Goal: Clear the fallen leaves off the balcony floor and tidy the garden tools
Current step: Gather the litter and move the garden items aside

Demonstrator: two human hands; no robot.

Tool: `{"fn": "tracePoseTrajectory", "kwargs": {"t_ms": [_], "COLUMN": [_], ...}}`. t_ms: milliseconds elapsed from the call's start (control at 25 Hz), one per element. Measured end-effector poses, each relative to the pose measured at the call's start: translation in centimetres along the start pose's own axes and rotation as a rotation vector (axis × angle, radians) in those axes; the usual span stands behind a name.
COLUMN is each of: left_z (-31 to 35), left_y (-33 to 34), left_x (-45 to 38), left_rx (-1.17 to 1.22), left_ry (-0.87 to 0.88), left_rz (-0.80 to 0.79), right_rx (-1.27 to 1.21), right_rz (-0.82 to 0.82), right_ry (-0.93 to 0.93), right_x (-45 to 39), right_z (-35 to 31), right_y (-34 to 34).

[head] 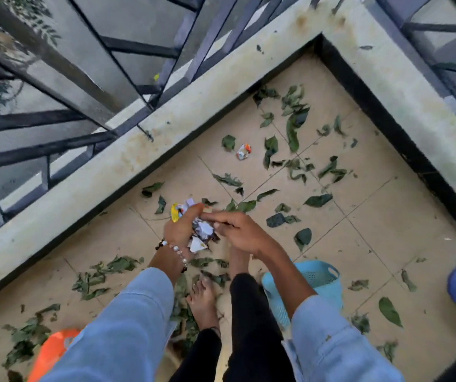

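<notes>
The fallen leaves (293,128) lie scattered over the tiled balcony floor (373,216), thicker toward the corner. They look light, thin and limp, so they should be gathered in bunches and pressed a little, because single ones may slip away. The left hand (182,230) has its fingers curled around a wad of crumpled wrappers (202,230), which seems soft and springy. The right hand (238,230) has its fingers (213,216) almost straight and touches the wad from the side, holding nothing itself. One wrapper (244,151) lies apart among the leaves, and a blue basket (318,282) stands near the feet
</notes>
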State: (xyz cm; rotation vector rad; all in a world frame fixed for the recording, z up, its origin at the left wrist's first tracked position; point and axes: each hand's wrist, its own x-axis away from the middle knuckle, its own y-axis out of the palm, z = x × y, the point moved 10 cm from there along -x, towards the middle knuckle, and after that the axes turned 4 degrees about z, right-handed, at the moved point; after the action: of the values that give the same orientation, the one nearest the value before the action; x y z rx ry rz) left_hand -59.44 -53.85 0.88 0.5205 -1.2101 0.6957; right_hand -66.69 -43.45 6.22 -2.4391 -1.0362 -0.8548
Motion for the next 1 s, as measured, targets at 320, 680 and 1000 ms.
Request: {"fn": "tracePoseTrajectory", "kwargs": {"t_ms": [320, 680, 1000], "left_z": [4.0, 3.4, 4.5], "left_y": [4.6, 8.1, 8.7], "left_x": [-13.2, -24.3, -18.7], "left_rx": [-0.043, -0.12, -0.211], "left_ry": [0.063, 0.005, 0.022], "left_rz": [0.138, 0.146, 0.166], "right_rx": [0.628, 1.0, 0.507], "right_rz": [0.377, 0.099, 0.324], "right_ry": [0.213, 0.076, 0.091], "right_x": [-17.1, -28.9, -20.0], "right_z": [10.1, 15.7, 12.0], "right_y": [-16.6, -15.4, -20.8]}}
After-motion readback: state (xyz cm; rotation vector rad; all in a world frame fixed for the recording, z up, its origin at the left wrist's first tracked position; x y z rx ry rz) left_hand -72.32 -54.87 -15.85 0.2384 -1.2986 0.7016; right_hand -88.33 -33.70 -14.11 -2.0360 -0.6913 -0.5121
